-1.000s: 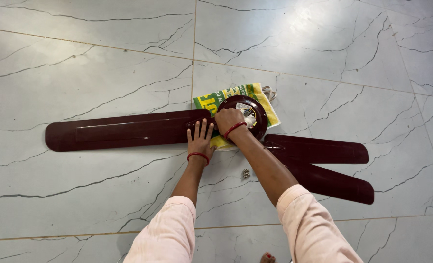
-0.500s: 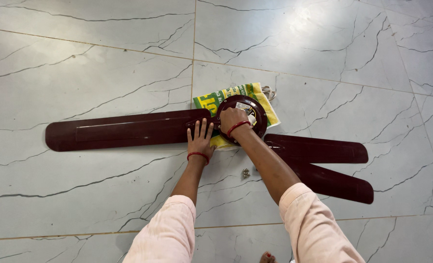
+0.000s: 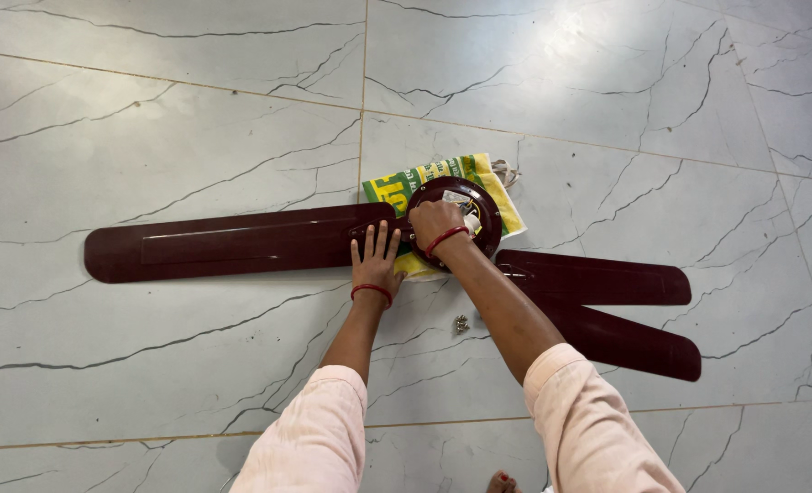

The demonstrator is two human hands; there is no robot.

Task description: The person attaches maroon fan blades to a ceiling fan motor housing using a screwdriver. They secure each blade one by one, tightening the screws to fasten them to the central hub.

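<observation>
A dark maroon ceiling fan lies on the marble floor. Its round motor hub (image 3: 479, 205) rests on a yellow and green sack (image 3: 397, 190). My left hand (image 3: 376, 258) lies flat, fingers spread, on the inner end of the long left blade (image 3: 223, 245), next to the hub. My right hand (image 3: 435, 225) is closed over the left side of the hub; what it grips is hidden under the fingers. Both wrists carry red bangles. Two more blades (image 3: 607, 283) lie stacked to the right of the hub.
A small metal screw or nut (image 3: 461, 323) lies loose on the tile between my forearms. White marble tiles with dark veins surround the fan. My toes (image 3: 502, 482) show at the bottom edge.
Almost nothing has moved. My right hand has shifted very slightly on the hub; my left hand stays flat on the blade.
</observation>
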